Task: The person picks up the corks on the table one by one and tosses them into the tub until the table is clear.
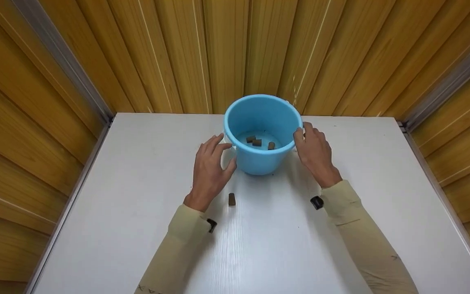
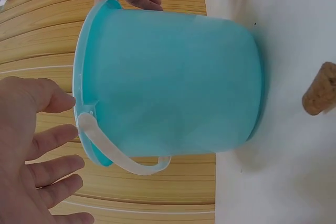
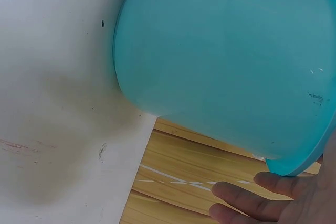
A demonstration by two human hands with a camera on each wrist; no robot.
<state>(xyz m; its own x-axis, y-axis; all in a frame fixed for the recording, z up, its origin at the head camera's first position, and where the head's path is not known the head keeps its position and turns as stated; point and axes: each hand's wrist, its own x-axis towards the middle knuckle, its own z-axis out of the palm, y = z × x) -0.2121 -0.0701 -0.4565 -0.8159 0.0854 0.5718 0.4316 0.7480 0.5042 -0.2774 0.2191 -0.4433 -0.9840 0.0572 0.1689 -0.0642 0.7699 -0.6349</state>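
A light blue bucket (image 1: 259, 161) stands upright on the white table, with several brown corks (image 1: 257, 143) on its bottom. My left hand (image 1: 210, 171) is at the bucket's left side, fingers spread and fingertips right by the rim. In the left wrist view the bucket's white handle (image 2: 121, 156) hangs down the side near those fingers. At the right rim is my right hand (image 1: 314, 153), its fingers extended along the outside of the wall and its thumb at the rim's edge. One more cork (image 1: 231, 199) stands on the table in front of the bucket, near my left wrist.
The white table (image 1: 137, 204) reaches back to a wood-patterned panel wall (image 1: 227, 53) close behind the bucket. Similar panels with grey metal edging (image 1: 67, 57) flank the table on both sides. Dark straps sit at both cuffs.
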